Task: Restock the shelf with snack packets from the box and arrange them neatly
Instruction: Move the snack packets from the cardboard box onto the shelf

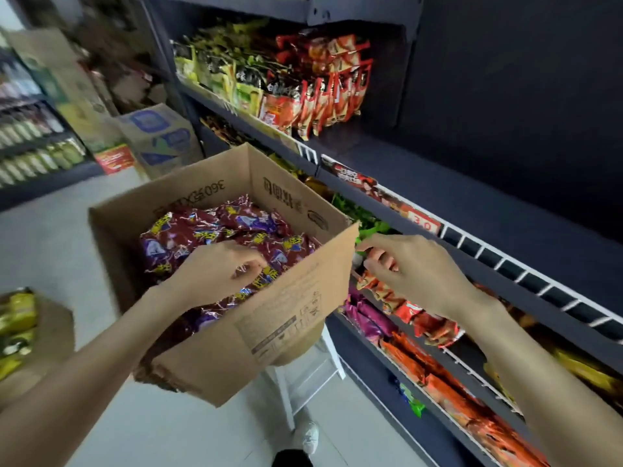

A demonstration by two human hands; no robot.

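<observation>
Fingers of the left hand [215, 267] are curled down onto the packets [209, 237] inside the box [293, 298], and one maroon packet appears to be pinched, though blur makes the hold uncertain. Nothing is held by the right hand [411, 264]; its fingers are loosely bent and it is poised just beyond the box's near right corner, in front of the shelf [488, 261]. The box is filled with maroon and purple packets and is propped on a white stool [303, 375]. Beyond the right hand, a bare stretch of shelf is seen behind a white wire rail. Red and green bags [303, 96] are lined up on the tier above, orange ones [438, 372] on the tiers below.
</observation>
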